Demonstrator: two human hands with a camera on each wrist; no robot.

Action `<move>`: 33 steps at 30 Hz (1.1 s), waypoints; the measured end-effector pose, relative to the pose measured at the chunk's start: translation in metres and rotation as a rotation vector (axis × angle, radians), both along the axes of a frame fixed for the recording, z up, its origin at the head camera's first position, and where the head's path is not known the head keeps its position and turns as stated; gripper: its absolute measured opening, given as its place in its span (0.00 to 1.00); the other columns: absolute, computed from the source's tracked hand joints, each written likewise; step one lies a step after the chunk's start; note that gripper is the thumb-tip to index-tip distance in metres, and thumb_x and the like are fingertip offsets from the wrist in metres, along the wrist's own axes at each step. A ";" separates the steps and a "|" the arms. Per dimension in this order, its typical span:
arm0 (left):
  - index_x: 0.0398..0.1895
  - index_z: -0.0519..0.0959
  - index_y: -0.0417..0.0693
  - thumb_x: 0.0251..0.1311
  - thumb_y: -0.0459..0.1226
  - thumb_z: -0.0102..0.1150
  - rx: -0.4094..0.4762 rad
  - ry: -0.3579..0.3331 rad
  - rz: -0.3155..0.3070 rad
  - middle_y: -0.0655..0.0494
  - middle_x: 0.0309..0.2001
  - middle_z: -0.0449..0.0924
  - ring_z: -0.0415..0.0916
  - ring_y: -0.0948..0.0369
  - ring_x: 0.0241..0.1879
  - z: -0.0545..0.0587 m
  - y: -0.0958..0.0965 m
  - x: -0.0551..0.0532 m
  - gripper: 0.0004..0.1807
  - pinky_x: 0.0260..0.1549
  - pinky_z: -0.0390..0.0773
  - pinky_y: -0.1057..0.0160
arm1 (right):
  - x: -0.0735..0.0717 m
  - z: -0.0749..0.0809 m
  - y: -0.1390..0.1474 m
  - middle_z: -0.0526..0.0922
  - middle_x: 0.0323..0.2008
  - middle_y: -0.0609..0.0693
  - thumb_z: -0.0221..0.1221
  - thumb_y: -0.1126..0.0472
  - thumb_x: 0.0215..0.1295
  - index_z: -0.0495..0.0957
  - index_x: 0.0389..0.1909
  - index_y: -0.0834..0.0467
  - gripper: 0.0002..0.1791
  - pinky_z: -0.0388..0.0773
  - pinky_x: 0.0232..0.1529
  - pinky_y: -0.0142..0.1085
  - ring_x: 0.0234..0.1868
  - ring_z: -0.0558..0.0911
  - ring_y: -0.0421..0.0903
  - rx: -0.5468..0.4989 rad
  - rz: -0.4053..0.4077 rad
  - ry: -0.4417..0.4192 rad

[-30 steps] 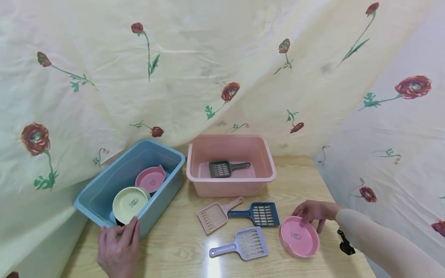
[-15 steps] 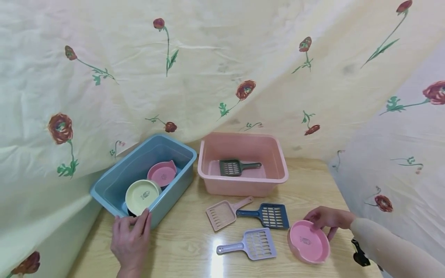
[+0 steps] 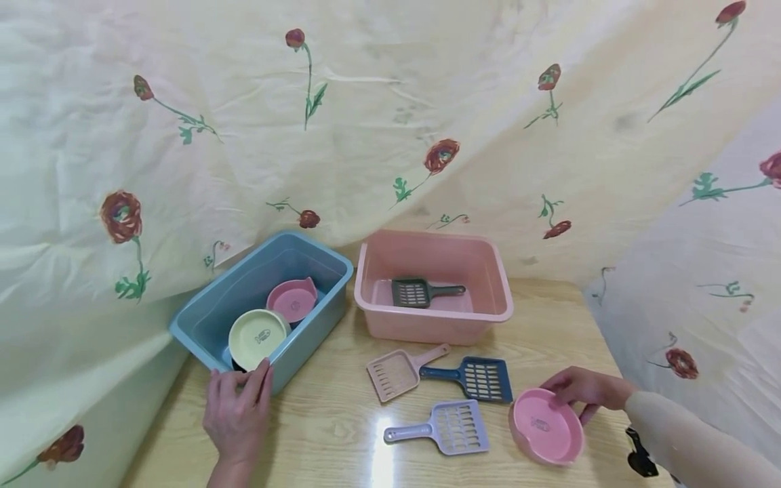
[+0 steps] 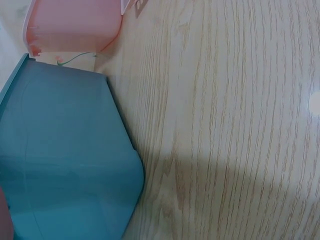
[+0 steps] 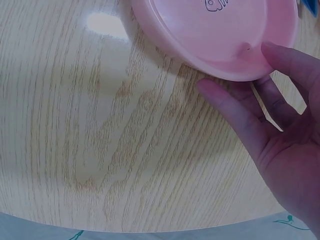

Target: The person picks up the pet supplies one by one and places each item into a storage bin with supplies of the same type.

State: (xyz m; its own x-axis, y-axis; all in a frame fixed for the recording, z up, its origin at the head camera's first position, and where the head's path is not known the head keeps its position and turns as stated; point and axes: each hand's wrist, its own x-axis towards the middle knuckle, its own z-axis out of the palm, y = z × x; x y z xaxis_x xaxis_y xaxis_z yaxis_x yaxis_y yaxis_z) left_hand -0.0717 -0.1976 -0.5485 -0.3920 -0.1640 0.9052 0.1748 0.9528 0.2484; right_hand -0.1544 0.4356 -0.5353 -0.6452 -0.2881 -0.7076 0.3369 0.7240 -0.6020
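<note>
At the right of the table, my right hand (image 3: 582, 388) grips the rim of a round pink pet bowl (image 3: 545, 425) printed with a fish. In the right wrist view one fingertip lies inside the bowl (image 5: 210, 42) and the other fingers are outside it, below the rim. My left hand (image 3: 239, 415) holds the near rim of a blue plastic bin (image 3: 314, 342) at the left. Inside that bin a cream bowl (image 3: 259, 337) with a fish print leans close to this hand, and a second pink bowl (image 3: 293, 299) lies behind it. The left wrist view mostly shows the bin's outer wall (image 4: 75, 150).
A pink bin (image 3: 427, 327) stands at the back with a dark green litter scoop (image 3: 413, 293) inside. In front lie a pale pink scoop (image 3: 432, 354), a dark blue scoop (image 3: 442, 374) and a lilac scoop (image 3: 410, 432). A flowered cloth (image 3: 366, 122) hangs behind.
The head view has turned left, so everything sits further right in it. Both hands keep their holds on the bin rim and the pink bowl.
</note>
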 end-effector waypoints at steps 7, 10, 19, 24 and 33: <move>0.40 0.94 0.52 0.76 0.52 0.62 0.008 -0.009 -0.007 0.47 0.30 0.78 0.78 0.42 0.32 0.001 0.001 -0.006 0.18 0.50 0.81 0.26 | -0.004 -0.004 0.009 0.88 0.49 0.56 0.64 0.65 0.73 0.78 0.66 0.68 0.23 0.90 0.35 0.44 0.38 0.88 0.51 -0.034 -0.003 -0.012; 0.40 0.94 0.52 0.76 0.52 0.62 0.007 -0.018 -0.010 0.48 0.30 0.77 0.78 0.43 0.32 0.001 0.001 -0.006 0.18 0.50 0.81 0.26 | -0.004 -0.005 0.011 0.88 0.47 0.55 0.64 0.65 0.72 0.78 0.67 0.68 0.24 0.90 0.35 0.44 0.35 0.88 0.49 -0.038 -0.007 -0.013; 0.41 0.93 0.51 0.76 0.52 0.61 0.001 -0.039 -0.001 0.47 0.30 0.77 0.78 0.43 0.32 0.002 0.001 -0.004 0.18 0.50 0.81 0.26 | -0.005 -0.005 0.009 0.89 0.44 0.56 0.61 0.66 0.74 0.78 0.66 0.69 0.23 0.90 0.34 0.41 0.33 0.86 0.47 -0.077 0.010 -0.012; 0.40 0.93 0.51 0.77 0.52 0.60 -0.004 -0.049 0.008 0.47 0.30 0.77 0.78 0.42 0.33 0.001 -0.001 -0.002 0.19 0.50 0.81 0.27 | -0.005 -0.003 0.006 0.89 0.43 0.55 0.60 0.67 0.74 0.78 0.65 0.69 0.22 0.90 0.34 0.41 0.33 0.86 0.47 -0.080 0.013 -0.011; 0.39 0.94 0.51 0.77 0.52 0.61 -0.010 -0.012 0.019 0.47 0.29 0.77 0.78 0.42 0.32 -0.002 -0.002 -0.001 0.19 0.48 0.82 0.27 | -0.004 -0.003 0.005 0.87 0.38 0.53 0.57 0.69 0.73 0.78 0.65 0.71 0.22 0.88 0.31 0.38 0.30 0.84 0.45 -0.088 0.021 0.009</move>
State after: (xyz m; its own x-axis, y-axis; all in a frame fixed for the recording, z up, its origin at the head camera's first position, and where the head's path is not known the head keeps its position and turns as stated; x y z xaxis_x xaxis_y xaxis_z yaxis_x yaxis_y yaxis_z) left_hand -0.0723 -0.1993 -0.5500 -0.4001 -0.1628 0.9019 0.1534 0.9583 0.2410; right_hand -0.1587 0.4408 -0.5386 -0.6444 -0.3629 -0.6731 0.3162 0.6750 -0.6666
